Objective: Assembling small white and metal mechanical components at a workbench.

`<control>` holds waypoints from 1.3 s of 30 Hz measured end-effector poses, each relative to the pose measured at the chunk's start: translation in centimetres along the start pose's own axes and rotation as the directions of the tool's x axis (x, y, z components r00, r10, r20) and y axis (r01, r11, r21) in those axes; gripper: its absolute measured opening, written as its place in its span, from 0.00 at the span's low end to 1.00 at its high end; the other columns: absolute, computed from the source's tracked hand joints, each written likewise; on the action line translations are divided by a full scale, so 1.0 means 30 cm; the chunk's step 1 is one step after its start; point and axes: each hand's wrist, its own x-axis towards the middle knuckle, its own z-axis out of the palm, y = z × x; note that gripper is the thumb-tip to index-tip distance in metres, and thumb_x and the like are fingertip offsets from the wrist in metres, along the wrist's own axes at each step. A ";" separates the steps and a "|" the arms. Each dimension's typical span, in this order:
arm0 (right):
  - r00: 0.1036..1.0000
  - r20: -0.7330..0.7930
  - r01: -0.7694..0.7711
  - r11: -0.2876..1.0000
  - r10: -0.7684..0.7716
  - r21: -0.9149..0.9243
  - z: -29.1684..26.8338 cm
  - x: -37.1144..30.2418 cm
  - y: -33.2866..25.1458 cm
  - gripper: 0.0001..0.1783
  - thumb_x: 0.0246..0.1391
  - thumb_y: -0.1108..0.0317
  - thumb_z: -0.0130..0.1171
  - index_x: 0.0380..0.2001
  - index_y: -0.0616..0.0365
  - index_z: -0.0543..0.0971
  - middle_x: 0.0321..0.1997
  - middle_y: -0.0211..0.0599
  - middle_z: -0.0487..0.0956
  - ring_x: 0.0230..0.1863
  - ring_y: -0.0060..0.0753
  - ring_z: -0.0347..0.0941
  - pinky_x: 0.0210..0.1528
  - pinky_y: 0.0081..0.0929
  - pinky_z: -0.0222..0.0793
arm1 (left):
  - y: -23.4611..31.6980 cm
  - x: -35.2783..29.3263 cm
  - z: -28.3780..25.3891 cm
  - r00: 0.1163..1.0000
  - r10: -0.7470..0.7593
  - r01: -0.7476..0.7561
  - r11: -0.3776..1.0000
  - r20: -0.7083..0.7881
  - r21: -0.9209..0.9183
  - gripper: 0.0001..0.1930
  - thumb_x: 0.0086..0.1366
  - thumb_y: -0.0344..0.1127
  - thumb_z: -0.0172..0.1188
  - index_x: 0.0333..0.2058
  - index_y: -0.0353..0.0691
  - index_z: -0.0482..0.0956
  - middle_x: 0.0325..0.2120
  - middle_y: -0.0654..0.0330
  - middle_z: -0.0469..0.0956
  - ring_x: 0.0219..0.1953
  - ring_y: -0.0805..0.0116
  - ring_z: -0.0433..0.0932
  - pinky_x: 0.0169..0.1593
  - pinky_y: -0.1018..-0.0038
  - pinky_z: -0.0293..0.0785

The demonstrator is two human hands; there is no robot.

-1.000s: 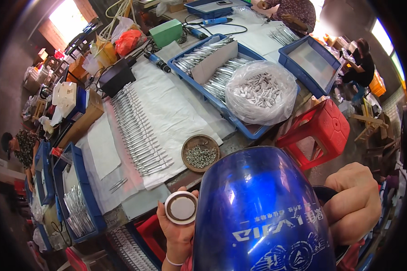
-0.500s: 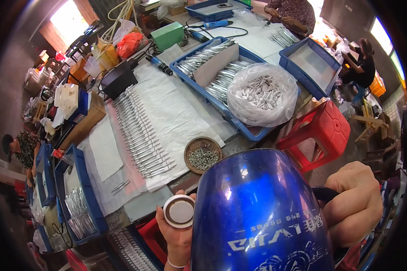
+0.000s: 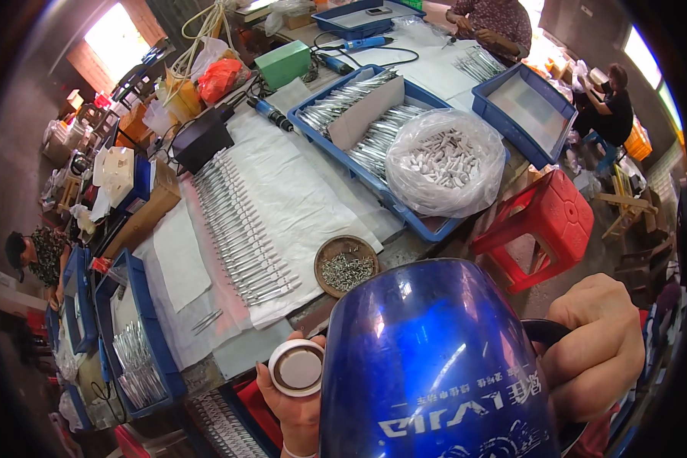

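Note:
A large glossy blue jug (image 3: pixel 435 359) with pale printing looms close in the lower middle, tilted, its mouth out of sight. My right hand (image 3: pixel 597 347) is wrapped round its dark handle (image 3: pixel 546 330) on the right side. To the left of the jug, my left hand (image 3: pixel 294 408) grips a small round white cap (image 3: pixel 296 368) with a brownish ring inside; part of this hand is hidden behind the jug. Just beyond the jug, a round brown dish (image 3: pixel 346 266) of small metal pins stands on the table.
Rows of slim silver metal parts (image 3: pixel 240 221) lie on white cloth. Behind stands a blue tray (image 3: pixel 404 200) with more parts and a plastic bag of small pale pieces (image 3: pixel 446 160). A red stool (image 3: pixel 542 229) is at right. Several people work around.
The jug and the cap have shifted slightly down and left in the picture. Both hands keep their hold.

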 end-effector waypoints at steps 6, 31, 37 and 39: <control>0.993 0.080 0.059 0.966 -0.082 0.252 0.009 0.003 0.070 0.12 0.48 0.67 0.57 0.13 0.52 0.73 0.15 0.26 0.71 0.09 0.18 0.56 0.09 0.16 0.47 | 0.008 -0.012 0.012 0.993 0.105 -0.111 0.981 0.050 0.159 0.36 0.58 0.63 0.47 0.51 0.34 0.66 0.45 0.40 0.72 0.48 0.46 0.72 0.53 0.56 0.67; 0.838 0.424 -0.528 0.711 0.345 0.465 0.299 -0.064 0.203 0.19 0.49 0.57 0.62 0.20 0.61 0.70 0.14 0.40 0.65 0.15 0.37 0.62 0.18 0.29 0.56 | 0.088 -0.013 0.440 0.543 -0.276 -0.739 -0.605 0.793 0.296 0.29 0.42 0.49 0.67 0.44 0.44 0.76 0.42 0.48 0.70 0.43 0.52 0.71 0.47 0.64 0.72; 0.814 0.457 -0.569 0.653 0.359 0.500 0.338 -0.048 0.234 0.17 0.50 0.57 0.61 0.23 0.61 0.73 0.15 0.38 0.69 0.15 0.32 0.65 0.18 0.26 0.59 | 0.111 0.016 0.411 0.560 -0.288 -0.726 -0.622 0.777 0.293 0.31 0.41 0.52 0.67 0.45 0.44 0.76 0.43 0.46 0.69 0.44 0.51 0.70 0.48 0.64 0.71; 0.781 0.497 -0.615 0.608 0.379 0.503 0.343 -0.035 0.246 0.17 0.51 0.57 0.60 0.25 0.61 0.74 0.16 0.36 0.71 0.17 0.28 0.66 0.20 0.25 0.60 | 0.134 0.030 0.407 0.572 -0.299 -0.738 -0.594 0.764 0.320 0.36 0.39 0.55 0.68 0.47 0.42 0.73 0.46 0.43 0.66 0.46 0.47 0.69 0.49 0.60 0.69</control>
